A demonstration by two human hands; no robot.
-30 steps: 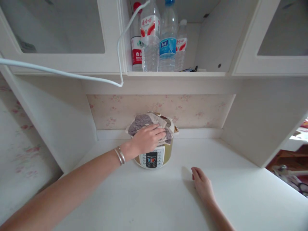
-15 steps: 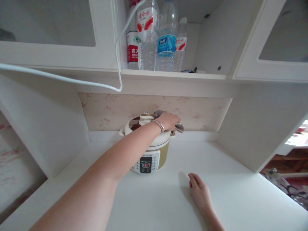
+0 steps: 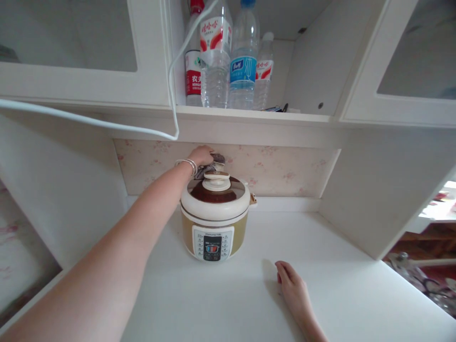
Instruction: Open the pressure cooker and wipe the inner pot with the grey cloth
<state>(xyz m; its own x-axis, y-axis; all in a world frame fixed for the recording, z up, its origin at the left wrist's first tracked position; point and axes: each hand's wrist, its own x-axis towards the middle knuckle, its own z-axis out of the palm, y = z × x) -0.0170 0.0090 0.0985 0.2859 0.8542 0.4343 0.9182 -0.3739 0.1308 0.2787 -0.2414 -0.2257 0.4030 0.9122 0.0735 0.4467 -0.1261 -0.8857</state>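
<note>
My left hand (image 3: 201, 156) reaches over the back left of an electric pressure cooker (image 3: 215, 213). Its fingers are closed on a grey-brown cloth (image 3: 218, 160), which lies behind the lid's handle (image 3: 216, 180). The cooker is white and olive-gold with a brown glossy lid top, and a control panel (image 3: 213, 244) on its front. Two thin bracelets circle my left wrist. To the right and nearer to me, my right hand (image 3: 292, 282) is low at the white counter (image 3: 235, 304), fingers curled in and nothing visible in them.
Above hangs an open cabinet shelf (image 3: 256, 115) holding several plastic bottles (image 3: 242, 66). A white cable (image 3: 135, 129) droops in front of the cabinet on the left. Side panels (image 3: 377, 190) stand on both sides of the counter, and floral wallpaper (image 3: 274, 166) covers the back wall.
My left hand has moved with the cloth from the lid's right side to its back left, uncovering the lid and handle. My right hand has stayed nearly in place.
</note>
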